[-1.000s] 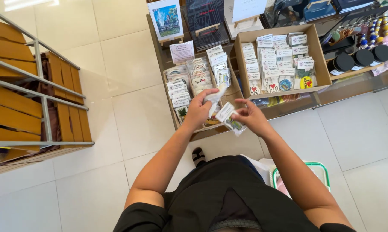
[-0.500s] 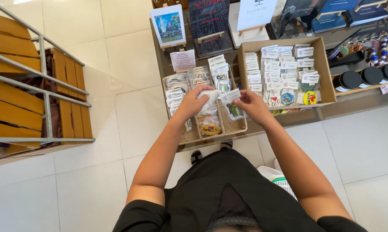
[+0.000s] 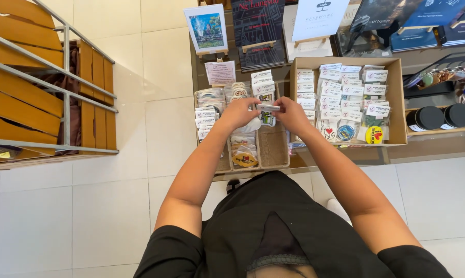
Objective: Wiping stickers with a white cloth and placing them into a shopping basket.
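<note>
My left hand (image 3: 238, 114) and my right hand (image 3: 292, 114) are raised together over a woven tray (image 3: 272, 149) of small packaged souvenirs. Both pinch a small clear packet with a white header card (image 3: 267, 109), one hand at each end. The packet hangs over a row of similar packets (image 3: 263, 85) standing in the tray. A packet with a yellow-brown badge (image 3: 244, 156) lies in the tray below my left hand.
A cardboard box (image 3: 397, 103) of several carded packets stands to the right on the low table. Books and a picture on an easel (image 3: 208, 28) stand at the back. Black round tins (image 3: 428, 117) sit far right. A wooden rack with metal rails (image 3: 47, 92) stands left on white tile.
My hands have moved forward and closer together over the tray, carrying the packet from near my body to above the standing rows.
</note>
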